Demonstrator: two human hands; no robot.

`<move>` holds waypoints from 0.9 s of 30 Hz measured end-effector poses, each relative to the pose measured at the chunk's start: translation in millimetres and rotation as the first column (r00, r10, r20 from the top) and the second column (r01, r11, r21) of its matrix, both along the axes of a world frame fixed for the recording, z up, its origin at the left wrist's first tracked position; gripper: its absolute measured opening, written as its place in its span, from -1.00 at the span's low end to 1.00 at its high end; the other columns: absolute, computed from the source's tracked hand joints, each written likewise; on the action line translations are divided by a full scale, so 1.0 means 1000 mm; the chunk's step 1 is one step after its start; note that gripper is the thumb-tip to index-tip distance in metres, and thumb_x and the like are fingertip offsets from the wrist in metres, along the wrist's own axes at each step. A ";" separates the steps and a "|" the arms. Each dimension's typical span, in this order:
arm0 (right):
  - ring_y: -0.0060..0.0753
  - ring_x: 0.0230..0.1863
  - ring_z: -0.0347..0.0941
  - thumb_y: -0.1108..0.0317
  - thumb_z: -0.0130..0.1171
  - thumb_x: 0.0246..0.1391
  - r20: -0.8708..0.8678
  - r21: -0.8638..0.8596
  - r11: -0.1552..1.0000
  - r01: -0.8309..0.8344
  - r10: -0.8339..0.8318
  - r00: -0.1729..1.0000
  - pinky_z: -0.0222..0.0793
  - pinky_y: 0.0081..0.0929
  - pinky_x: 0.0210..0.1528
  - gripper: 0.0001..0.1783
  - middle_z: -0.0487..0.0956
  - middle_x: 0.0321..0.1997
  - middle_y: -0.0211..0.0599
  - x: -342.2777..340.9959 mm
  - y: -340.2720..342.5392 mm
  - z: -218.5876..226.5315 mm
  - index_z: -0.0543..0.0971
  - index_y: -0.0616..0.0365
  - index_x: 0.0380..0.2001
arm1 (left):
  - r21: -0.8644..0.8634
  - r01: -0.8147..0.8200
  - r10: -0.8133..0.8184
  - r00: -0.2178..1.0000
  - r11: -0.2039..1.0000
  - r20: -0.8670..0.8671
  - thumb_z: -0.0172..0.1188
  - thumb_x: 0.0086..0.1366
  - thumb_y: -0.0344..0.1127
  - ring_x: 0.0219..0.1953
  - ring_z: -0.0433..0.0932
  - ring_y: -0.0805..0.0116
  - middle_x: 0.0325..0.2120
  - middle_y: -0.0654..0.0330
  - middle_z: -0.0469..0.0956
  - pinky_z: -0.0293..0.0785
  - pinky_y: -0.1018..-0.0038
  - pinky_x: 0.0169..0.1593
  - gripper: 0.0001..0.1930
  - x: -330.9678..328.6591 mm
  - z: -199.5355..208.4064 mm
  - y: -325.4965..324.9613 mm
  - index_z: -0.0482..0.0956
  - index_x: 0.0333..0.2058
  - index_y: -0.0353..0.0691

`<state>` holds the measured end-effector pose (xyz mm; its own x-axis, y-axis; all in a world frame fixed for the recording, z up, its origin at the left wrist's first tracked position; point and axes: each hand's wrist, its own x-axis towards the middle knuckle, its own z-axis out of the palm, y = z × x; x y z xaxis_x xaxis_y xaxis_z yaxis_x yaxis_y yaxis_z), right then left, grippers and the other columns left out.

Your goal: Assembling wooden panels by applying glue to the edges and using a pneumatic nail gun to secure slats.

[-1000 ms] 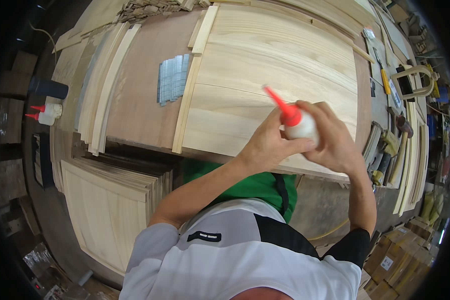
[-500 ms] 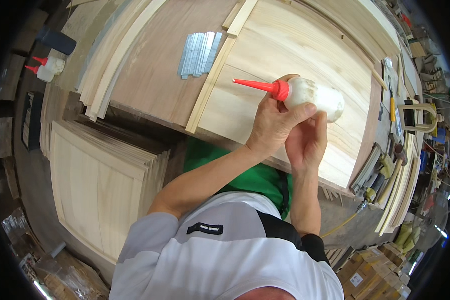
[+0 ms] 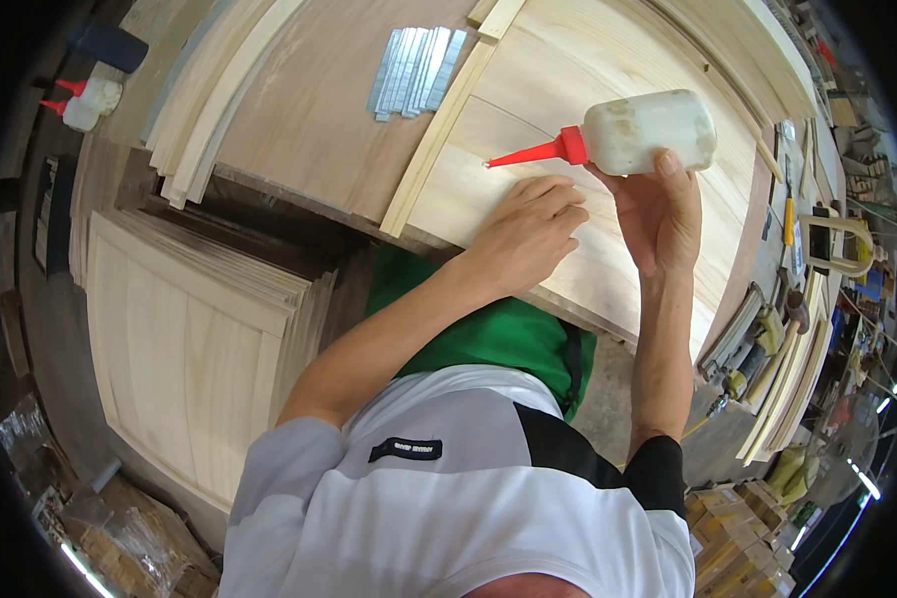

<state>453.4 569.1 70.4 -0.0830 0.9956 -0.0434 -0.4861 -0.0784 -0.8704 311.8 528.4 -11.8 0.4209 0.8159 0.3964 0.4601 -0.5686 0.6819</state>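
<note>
My right hand [image 3: 663, 209] holds a white squeeze bottle [image 3: 653, 132] with a long red nozzle, thumb on its near side. The bottle lies sideways in the air above a pale wooden panel [image 3: 708, 239], its nozzle pointing left and slightly down. Below the nozzle, over the panel's near part, my left hand [image 3: 533, 231] is closed with curled fingers, apart from the bottle. I see nothing in it. A thin wooden strip [image 3: 444, 125] runs along the panel's left edge.
Left of the strip lies a row of thin metallic-looking strips [image 3: 416, 72] on a brown board [image 3: 309, 130]. Framed panels [image 3: 184, 349] are stacked at lower left. Two more red-nozzled bottles [image 3: 95, 97] stand far left. A mallet [image 3: 795, 311] and other tools lie on the right.
My left hand has let go of the squeeze bottle and drawn down and left. My right hand has raised the bottle up and to the right.
</note>
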 end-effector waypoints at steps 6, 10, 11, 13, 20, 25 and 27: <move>-0.22 0.04 0.42 0.32 0.35 -0.07 0.052 -0.033 0.990 -0.136 0.137 0.989 0.34 -0.12 0.12 -0.32 0.47 -0.01 -0.15 -0.019 0.001 -0.005 0.32 0.31 0.10 | 0.045 -0.035 0.034 0.999 0.998 0.027 0.27 0.06 -0.37 0.08 0.36 0.20 -0.11 0.17 0.48 0.25 0.24 0.17 -0.75 0.000 -0.002 0.001 0.56 -0.25 -0.26; -0.25 0.02 0.43 0.39 0.40 -0.13 0.091 -0.089 0.975 -0.203 0.211 0.973 0.36 -0.24 0.09 -0.29 0.48 -0.01 -0.14 -0.030 0.000 -0.009 0.32 0.33 0.10 | 0.082 -0.048 0.049 0.999 0.996 -0.010 0.17 0.03 -0.42 0.02 0.40 0.20 -0.16 0.14 0.49 0.31 0.27 0.13 -0.84 0.002 -0.010 0.001 0.59 -0.36 -0.30; -0.26 0.02 0.44 0.40 0.40 -0.15 0.115 -0.107 0.970 -0.219 0.231 0.966 0.37 -0.27 0.08 -0.28 0.48 -0.01 -0.14 -0.031 0.000 -0.011 0.32 0.34 0.10 | 0.139 -0.076 0.076 0.997 0.987 0.006 0.15 0.04 -0.44 0.00 0.42 0.20 -0.18 0.13 0.50 0.34 0.26 0.10 -0.86 0.004 -0.012 0.001 0.60 -0.39 -0.30; -0.27 0.01 0.45 0.42 0.40 -0.15 0.126 -0.110 0.964 -0.242 0.255 0.959 0.38 -0.29 0.06 -0.29 0.48 -0.02 -0.13 -0.034 0.002 -0.012 0.33 0.35 0.10 | 0.117 -0.110 0.103 0.993 0.987 0.063 0.14 0.02 -0.45 -0.03 0.44 0.19 -0.22 0.13 0.52 0.38 0.25 0.06 -0.88 0.008 -0.014 -0.001 0.60 -0.43 -0.31; -0.28 -0.06 0.49 0.47 0.38 -0.12 0.147 -0.111 0.950 -0.291 0.305 0.941 0.44 -0.33 0.01 -0.38 0.52 -0.09 -0.12 -0.039 0.002 -0.013 0.38 0.36 0.03 | 0.135 -0.038 0.030 0.998 0.990 0.058 0.17 0.10 -0.37 -0.09 0.52 0.19 -0.27 0.15 0.57 0.50 0.30 -0.06 -0.86 0.003 -0.018 -0.001 0.60 -0.35 -0.25; -0.28 -0.06 0.50 0.48 0.38 -0.12 0.160 -0.125 0.950 -0.286 0.304 0.939 0.45 -0.33 0.00 -0.41 0.54 -0.10 -0.12 -0.042 0.002 -0.016 0.39 0.36 0.01 | 0.119 -0.033 0.023 0.996 0.992 0.081 0.16 0.08 -0.39 -0.14 0.54 0.14 -0.33 0.11 0.57 0.51 0.27 -0.11 -0.86 0.002 -0.017 0.000 0.59 -0.37 -0.27; -0.28 -0.05 0.50 0.49 0.37 -0.12 0.162 -0.130 0.949 -0.287 0.306 0.938 0.45 -0.33 0.00 -0.40 0.54 -0.09 -0.12 -0.044 0.001 -0.016 0.39 0.35 0.02 | 0.082 -0.026 0.020 0.997 0.996 0.075 0.15 0.08 -0.40 -0.17 0.55 0.13 -0.35 0.09 0.57 0.51 0.26 -0.13 -0.86 0.002 -0.015 0.000 0.58 -0.38 -0.29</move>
